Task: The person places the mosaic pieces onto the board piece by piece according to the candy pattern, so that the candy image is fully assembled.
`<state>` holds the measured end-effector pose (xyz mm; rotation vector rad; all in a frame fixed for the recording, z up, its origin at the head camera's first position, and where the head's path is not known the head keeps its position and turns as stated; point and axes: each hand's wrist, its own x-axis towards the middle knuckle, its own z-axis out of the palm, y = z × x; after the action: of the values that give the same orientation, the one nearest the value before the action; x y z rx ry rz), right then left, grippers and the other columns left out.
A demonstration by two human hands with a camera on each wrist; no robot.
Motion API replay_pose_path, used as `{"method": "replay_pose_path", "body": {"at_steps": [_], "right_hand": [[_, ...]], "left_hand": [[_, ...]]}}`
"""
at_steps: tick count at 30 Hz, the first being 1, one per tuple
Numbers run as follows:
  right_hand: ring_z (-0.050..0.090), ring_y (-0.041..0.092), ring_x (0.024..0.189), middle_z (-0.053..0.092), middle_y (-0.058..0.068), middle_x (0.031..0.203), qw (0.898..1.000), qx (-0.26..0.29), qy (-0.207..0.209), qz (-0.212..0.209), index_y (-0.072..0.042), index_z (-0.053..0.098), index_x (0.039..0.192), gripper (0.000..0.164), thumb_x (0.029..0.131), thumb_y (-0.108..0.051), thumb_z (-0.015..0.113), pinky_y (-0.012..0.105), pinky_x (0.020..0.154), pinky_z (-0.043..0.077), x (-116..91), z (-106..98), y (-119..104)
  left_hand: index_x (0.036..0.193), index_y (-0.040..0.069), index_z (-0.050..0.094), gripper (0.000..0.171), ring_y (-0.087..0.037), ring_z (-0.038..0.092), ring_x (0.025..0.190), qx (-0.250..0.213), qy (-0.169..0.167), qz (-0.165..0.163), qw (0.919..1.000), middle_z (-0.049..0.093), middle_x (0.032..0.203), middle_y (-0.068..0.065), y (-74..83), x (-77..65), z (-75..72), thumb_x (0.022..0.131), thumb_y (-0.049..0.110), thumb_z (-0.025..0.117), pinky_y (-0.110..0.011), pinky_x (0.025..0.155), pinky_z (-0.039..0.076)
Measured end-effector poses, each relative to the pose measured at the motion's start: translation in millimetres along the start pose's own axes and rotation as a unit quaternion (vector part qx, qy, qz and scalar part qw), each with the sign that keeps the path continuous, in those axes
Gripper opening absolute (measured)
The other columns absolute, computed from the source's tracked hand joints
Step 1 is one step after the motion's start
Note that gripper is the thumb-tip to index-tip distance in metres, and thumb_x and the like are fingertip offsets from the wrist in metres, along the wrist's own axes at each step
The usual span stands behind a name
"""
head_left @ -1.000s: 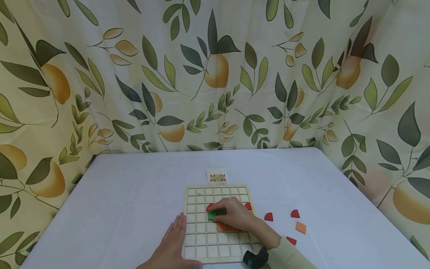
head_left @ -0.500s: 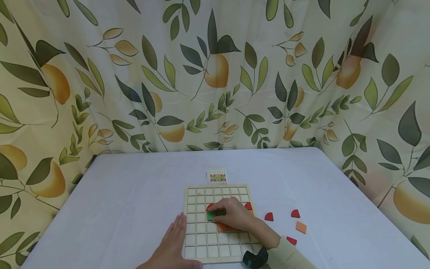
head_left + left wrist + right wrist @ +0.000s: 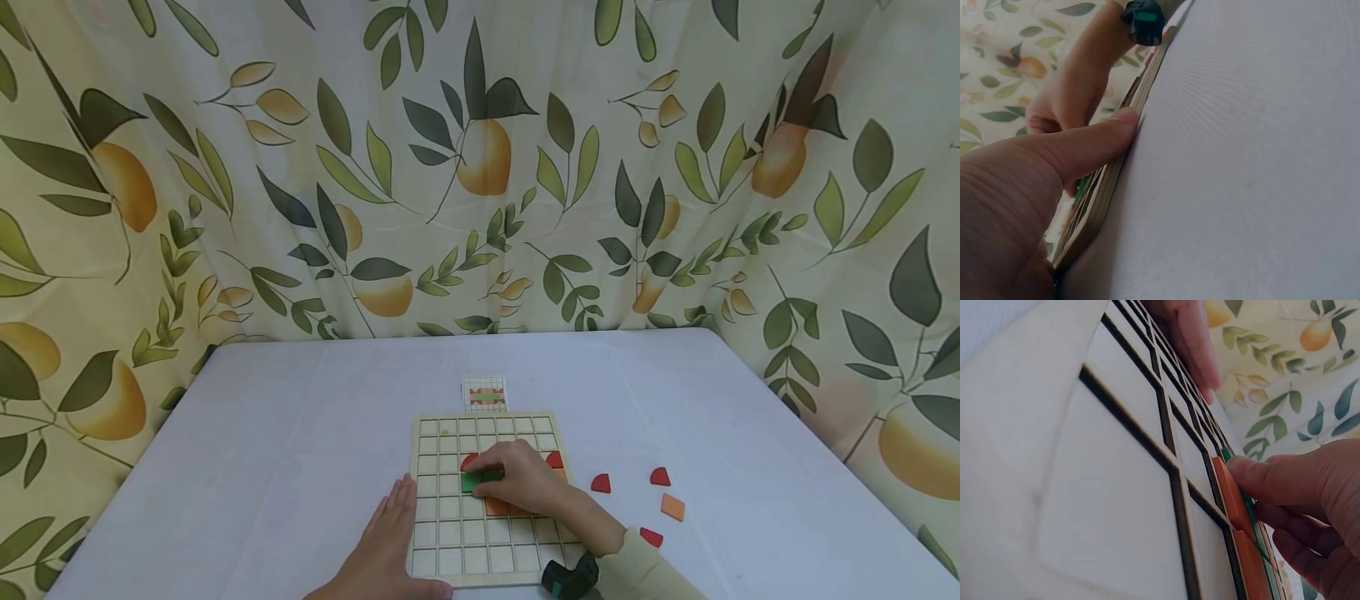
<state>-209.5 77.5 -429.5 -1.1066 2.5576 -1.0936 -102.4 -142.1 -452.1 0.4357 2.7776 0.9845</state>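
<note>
A square wooden grid board [image 3: 480, 580] lies on the white-covered table. My left hand [image 3: 384, 533] rests along its left side with straight fingers, the thumb [image 3: 1100, 142] against the near edge. Over the board's middle, my right hand [image 3: 525, 479] pinches a green tile [image 3: 471, 482] between thumb and fingertips. The hand covers most of the green row. Two orange tiles [image 3: 1230, 494] sit in cells just on the near side of the green. Red rounded pieces [image 3: 554, 460] show on the far side, one at the fingertips and one to the right.
A small pattern card [image 3: 485, 395] lies beyond the board's far edge. To the right are loose red pieces [image 3: 601, 483] and an orange tile [image 3: 673, 507]. A dark device [image 3: 572, 575] is worn on my right wrist. A fruit-print curtain [image 3: 480, 250] hangs behind the table.
</note>
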Motion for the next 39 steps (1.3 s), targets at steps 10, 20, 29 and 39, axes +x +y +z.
{"method": "replay_pose_path", "body": {"at_steps": [10, 20, 29, 39], "right_hand": [[0.061, 0.007, 0.089, 0.068, -0.008, 0.093, 1.0, 0.011, 0.015, -0.003, -0.012, 0.072, 0.098, 0.022, 0.077, -0.013, 0.075, 0.027, 0.077, 0.049, -1.6, -2.6, -2.5], [0.059, 0.016, 0.098, 0.068, -0.004, 0.099, 0.998, -0.011, 0.048, 0.03, -0.008, 0.071, 0.103, 0.027, 0.077, -0.015, 0.075, 0.036, 0.081, 0.048, -22.5, -28.8, 8.8], [0.058, 0.018, 0.088, 0.067, -0.002, 0.096, 0.994, -0.019, 0.078, 0.075, -0.009, 0.071, 0.101, 0.025, 0.078, -0.015, 0.074, 0.037, 0.077, 0.05, -47.5, -46.7, 20.6], [0.059, 0.019, 0.095, 0.067, -0.006, 0.095, 0.986, -0.031, 0.102, 0.128, -0.016, 0.072, 0.097, 0.022, 0.075, -0.018, 0.076, 0.042, 0.081, 0.049, -74.6, -61.2, 35.3]], "left_hand": [[0.143, -0.008, 0.005, 0.129, -0.034, 0.001, 0.137, -0.005, 0.0, 0.002, 1.0, 0.005, 0.15, -0.022, -1.3, 0.1, 0.6, 0.062, 0.071, 0.066, -0.053, 0.106, 0.008], [0.142, -0.011, 0.005, 0.129, -0.035, -0.002, 0.137, -0.025, 0.001, 0.006, 0.9997, 0.002, 0.149, -0.024, -1.7, -0.1, 2.1, 0.061, 0.067, 0.069, -0.04, 0.108, -0.004], [0.142, -0.01, 0.005, 0.13, -0.034, -0.001, 0.137, -0.026, 0.009, 0.011, 0.9996, 0.002, 0.15, -0.024, -1.2, -1.5, 3.2, 0.06, 0.068, 0.069, -0.009, 0.094, -0.017], [0.142, -0.012, 0.006, 0.13, -0.036, 0.0, 0.137, -0.02, 0.012, 0.019, 0.9995, 0.003, 0.149, -0.026, -1.8, -1.5, 3.5, 0.061, 0.067, 0.069, -0.007, 0.092, -0.017]]}}
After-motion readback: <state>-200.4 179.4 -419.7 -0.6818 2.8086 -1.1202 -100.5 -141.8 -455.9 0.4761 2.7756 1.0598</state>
